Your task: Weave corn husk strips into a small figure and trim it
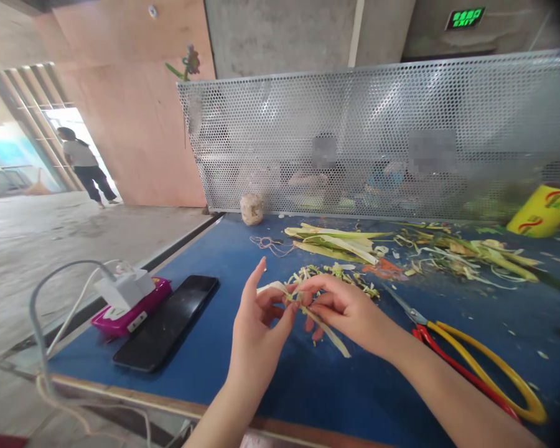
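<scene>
Between my two hands is a pale, narrow strip of plant leaf (332, 336), its loose end hanging down to the right. My left hand (271, 311) pinches it with thumb and fingers, the index finger pointing up. Fingertips of my right hand (340, 306) close on the same strip from the other side, almost touching the left. The exact spot where they grip is partly covered by fingers. Just behind them lies a heap of small green and white plant bits (357, 280). Scissors (420, 320) with red and yellow handles rest beside my right forearm, blades pointing away.
A black phone (168, 323) and a magenta power strip (133, 308) with white plugs lie at left. Long leaves (333, 241), stalk scraps (485, 255), a string roll (251, 209) and a yellow roll (544, 211) sit toward the perforated metal screen (280, 137). A person stands far left.
</scene>
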A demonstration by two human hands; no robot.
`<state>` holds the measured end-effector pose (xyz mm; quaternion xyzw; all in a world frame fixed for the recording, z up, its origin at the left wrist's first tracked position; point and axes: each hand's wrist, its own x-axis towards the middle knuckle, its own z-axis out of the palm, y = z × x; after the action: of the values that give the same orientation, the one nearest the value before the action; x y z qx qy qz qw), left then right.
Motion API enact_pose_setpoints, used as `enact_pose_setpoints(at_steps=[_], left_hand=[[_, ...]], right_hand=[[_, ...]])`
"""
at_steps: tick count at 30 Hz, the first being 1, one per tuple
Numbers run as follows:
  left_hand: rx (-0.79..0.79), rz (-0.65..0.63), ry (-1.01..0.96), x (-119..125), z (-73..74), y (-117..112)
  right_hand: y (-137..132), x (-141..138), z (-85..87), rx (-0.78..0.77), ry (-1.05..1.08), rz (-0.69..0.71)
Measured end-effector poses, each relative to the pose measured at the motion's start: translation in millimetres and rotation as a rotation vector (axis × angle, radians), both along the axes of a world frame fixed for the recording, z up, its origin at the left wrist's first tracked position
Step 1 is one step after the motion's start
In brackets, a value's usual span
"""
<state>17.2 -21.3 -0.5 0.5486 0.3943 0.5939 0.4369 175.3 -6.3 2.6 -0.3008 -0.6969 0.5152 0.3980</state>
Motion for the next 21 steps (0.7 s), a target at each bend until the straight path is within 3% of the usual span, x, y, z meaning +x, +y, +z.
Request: enact_pose_setpoints(at_steps=[5,10,13,21], left_hand=[[-0.072,-0.032,-0.071,1.5,3.8,0.7],[-0.098,-0.052,-0.119,2.1,5.3,0.3],[-0.081,-0.073,-0.135,1.8,4.1,1.3],[-0.047,-0.135,-0.023,2.0,-0.8,0.4]], right_hand=[[0.1,-0.6,-4.0,0.107,-0.092,-0.077],[-3.3,2.0,-0.7,0.461,-0.314,-0.229],[-4.1,3.7,3.7,0.621,-0.360,-0.237],[-0.1,3.1,5.1,0.745,-0.300,-0.450]])
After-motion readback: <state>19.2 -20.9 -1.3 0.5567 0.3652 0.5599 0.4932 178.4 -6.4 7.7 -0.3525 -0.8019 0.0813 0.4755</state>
